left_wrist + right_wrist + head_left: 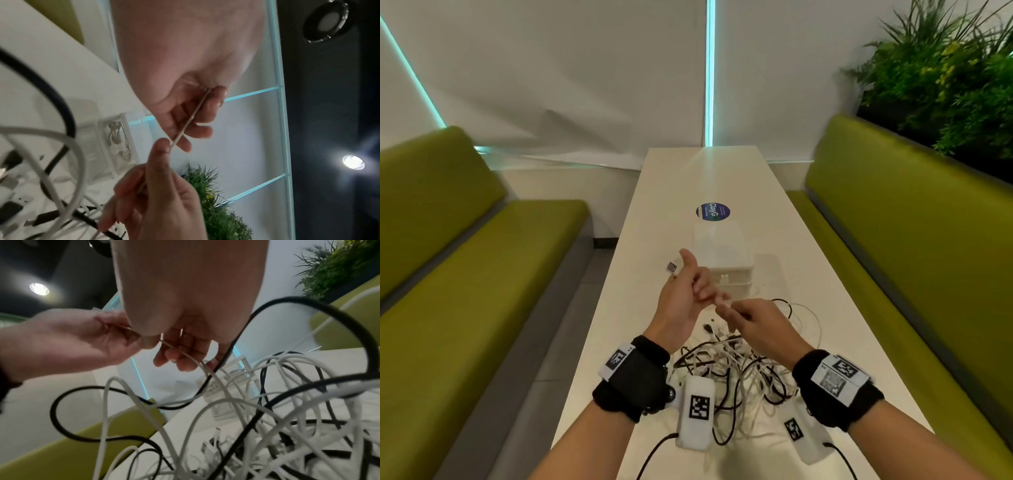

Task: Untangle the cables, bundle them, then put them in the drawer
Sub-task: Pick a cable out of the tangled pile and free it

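Observation:
A tangle of white and black cables (739, 366) lies on the white table (654, 212) in front of me. Both hands are raised just above its far side. My left hand (698, 291) has its fingers curled round a thin white cable (192, 118), thumb up; the cable's USB plug (672, 266) sticks out past the thumb. Close beside it, my right hand (736, 313) pinches the same cable (185, 353), which runs down into the tangle (246, 426). Right behind the hands stands a small white drawer box (722, 263), with both of its drawers closed.
Green benches (465, 274) (911, 240) flank the narrow table. A round blue sticker (712, 211) lies beyond the box, and plants (945, 75) fill the far right. White tracker units (697, 414) with black leads hang from my wrists over the near table edge.

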Motion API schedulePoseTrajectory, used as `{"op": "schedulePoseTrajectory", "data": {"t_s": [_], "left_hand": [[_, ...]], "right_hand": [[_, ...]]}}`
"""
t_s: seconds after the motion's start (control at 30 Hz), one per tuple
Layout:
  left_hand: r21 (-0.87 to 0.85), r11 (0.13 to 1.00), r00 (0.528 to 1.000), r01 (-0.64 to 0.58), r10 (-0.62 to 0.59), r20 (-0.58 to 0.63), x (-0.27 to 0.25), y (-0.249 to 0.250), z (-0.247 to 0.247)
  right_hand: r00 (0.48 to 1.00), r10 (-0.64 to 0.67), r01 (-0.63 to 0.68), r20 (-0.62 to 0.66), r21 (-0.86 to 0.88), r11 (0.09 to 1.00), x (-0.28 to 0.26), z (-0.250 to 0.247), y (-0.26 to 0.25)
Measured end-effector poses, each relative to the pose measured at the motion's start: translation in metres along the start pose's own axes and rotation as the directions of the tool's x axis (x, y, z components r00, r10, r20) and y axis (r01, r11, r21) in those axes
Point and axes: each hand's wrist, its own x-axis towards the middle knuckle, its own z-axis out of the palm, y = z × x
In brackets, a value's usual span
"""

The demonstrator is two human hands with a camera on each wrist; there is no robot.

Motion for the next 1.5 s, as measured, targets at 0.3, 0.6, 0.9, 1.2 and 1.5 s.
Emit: {"op": "schedulePoseTrajectory", "data": {"t_s": [0.3,0.6,0.9,1.2,1.5], "left_hand": [[0.412,0.902,0.992,-0.128,0.123,0.039,-0.007,0.0,-0.01],[-0.038,0.998,0.995,-0.054,0.057,0.078,-0.008,0.026,-0.009],[0.251,0.964,0.968,0.085,-0.14,0.21,-0.02,0.026,-0.028],[0.331,0.938,0.973,0.104,-0.164,0.16,-0.029,0.023,-0.03],[0.968,0.056,0.95,-0.244,-0.185,0.25,-0.027,0.008,-0.017]], "right_hand": [[0.977,-0.186,0.189,-0.108,0.013,0.982,-0.011,0.0,0.002],[0.986,-0.134,0.135,0.101,-0.007,0.991,-0.015,-0.005,-0.003],[0.941,-0.323,0.331,0.103,-0.083,0.94,-0.019,-0.004,-0.014],[0.985,-0.121,0.1,0.123,0.166,0.981,-0.022,0.0,-0.015],[0.984,-0.054,0.009,0.171,0.256,0.967,-0.016,0.002,-0.012]]}}
